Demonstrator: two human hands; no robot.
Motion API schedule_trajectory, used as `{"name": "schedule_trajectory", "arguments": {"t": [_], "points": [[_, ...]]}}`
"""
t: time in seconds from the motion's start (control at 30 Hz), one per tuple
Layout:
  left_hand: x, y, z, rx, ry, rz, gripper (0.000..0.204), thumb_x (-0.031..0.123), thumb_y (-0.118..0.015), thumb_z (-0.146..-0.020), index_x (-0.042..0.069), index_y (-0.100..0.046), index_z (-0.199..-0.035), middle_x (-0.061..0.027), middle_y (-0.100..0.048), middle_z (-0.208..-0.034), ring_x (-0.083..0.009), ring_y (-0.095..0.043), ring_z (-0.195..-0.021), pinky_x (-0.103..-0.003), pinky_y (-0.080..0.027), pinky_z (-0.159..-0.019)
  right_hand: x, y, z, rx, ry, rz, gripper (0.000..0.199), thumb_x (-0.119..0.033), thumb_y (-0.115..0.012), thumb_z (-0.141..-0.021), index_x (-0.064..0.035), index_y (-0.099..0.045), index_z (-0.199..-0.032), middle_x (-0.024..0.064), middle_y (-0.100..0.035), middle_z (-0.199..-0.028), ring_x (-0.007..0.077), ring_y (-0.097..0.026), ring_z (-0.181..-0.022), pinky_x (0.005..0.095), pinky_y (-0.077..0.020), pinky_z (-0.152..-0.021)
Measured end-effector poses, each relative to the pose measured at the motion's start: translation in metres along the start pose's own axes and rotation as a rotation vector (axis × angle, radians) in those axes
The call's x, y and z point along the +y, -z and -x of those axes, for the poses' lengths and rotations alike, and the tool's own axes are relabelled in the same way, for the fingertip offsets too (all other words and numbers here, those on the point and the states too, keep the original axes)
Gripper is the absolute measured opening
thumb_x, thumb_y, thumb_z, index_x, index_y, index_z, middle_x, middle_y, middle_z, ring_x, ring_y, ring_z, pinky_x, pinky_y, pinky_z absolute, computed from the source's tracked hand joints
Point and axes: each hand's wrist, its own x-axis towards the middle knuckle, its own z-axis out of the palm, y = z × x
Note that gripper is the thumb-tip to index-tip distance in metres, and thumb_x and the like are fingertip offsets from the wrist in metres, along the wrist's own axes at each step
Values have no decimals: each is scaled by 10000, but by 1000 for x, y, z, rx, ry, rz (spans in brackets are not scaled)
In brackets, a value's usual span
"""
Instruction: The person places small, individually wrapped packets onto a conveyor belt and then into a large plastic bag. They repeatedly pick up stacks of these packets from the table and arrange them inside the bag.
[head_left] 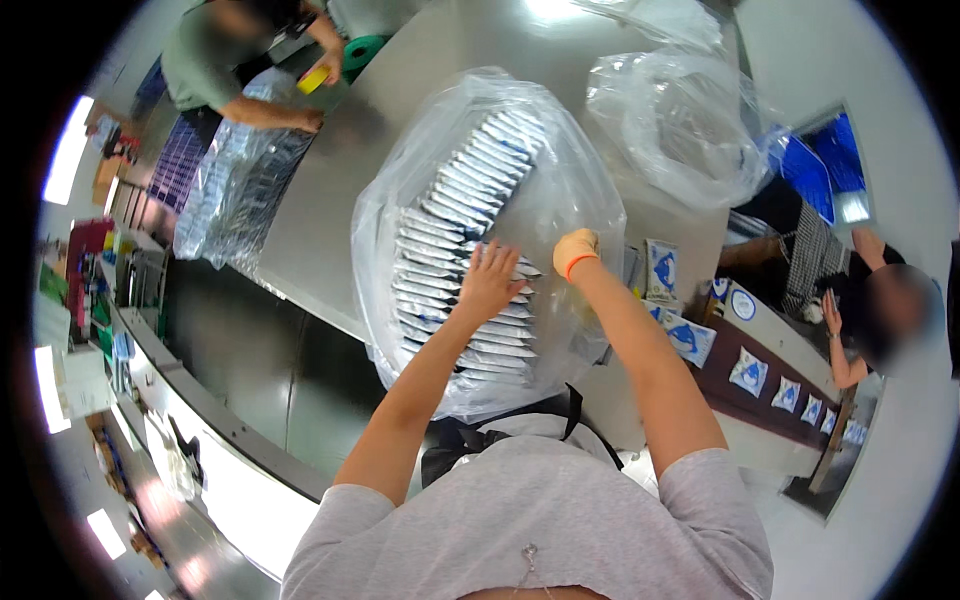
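Packets (pixel 430 285) rowed inside a clear bag (pixel 590 175) on the worktop (pixel 335 195): probably light, soft and slippery, best pinched across their flat faces. My left fingers (pixel 491 254) lie spread over the row, apparently gripping nothing; my right fingers (pixel 586 240) curl just right of it, contents unclear.

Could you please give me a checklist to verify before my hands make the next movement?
1. Large, clear plastic bag spread around the row of flat, silvery-white packets: ok.
2. Row straight: not ok; its far part slants right.
3. Left hand open over the row: ok.
4. Right hand free of the plastic: cannot tell; it is curled.
5. Upper-left co-worker's hands away from this bag: ok.
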Motion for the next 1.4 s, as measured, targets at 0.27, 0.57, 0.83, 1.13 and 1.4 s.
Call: {"name": "schedule_trajectory", "arguments": {"t": [0.27,0.57,0.83,1.13,1.4], "points": [[2,-6,-3,-60,-12,-177,642,452,-547,-925,68,-410,-1421,-95,-457,-1428,-298,-338,-1379,-538,-202,-1140,-3,-51,139,1017,216,-442,360,-266,-640,-832,-127,-596,-1161,69,-611,-1142,272,-646,-888,437,-499,-729],[86,68,-26,166,167,643,334,113,-564,-947,14,-551,-1266,-122,-568,-1254,-245,-537,-1169,-341,-393,-1029,96,-238,269,982,-4,-751,436,-108,-652,-756,-100,-568,-1184,123,-590,-1218,332,-591,-1046,436,-479,-864],[267,-5,3,-526,202,1330,213,148,-556,-973,28,-622,-1137,-36,-658,-1053,-126,-600,-1008,-295,-460,-907,314,-397,293,510,-400,-530,571,-280,-770,-683,-191,-579,-1214,37,-584,-1229,298,-539,-1128,467,-434,-906],[320,-152,0,-543,1130,2037,470,313,-671,-908,135,-492,-1305,-14,-547,-1206,-147,-488,-1168,-347,-370,-1009,261,-290,163,687,362,-533,600,-429,-732,-737,-38,-612,-1177,164,-609,-1174,335,-552,-1128,419,-448,-939],[340,-94,-37,-257,1249,2180,558,435,-702,-873,151,-493,-1306,-17,-573,-1217,-199,-537,-1138,-382,-424,-985,204,-242,153,101,286,-1422,861,-340,-837,-593,83,-490,-1258,229,-589,-1220,313,-569,-1152,349,-432,-997]]}}
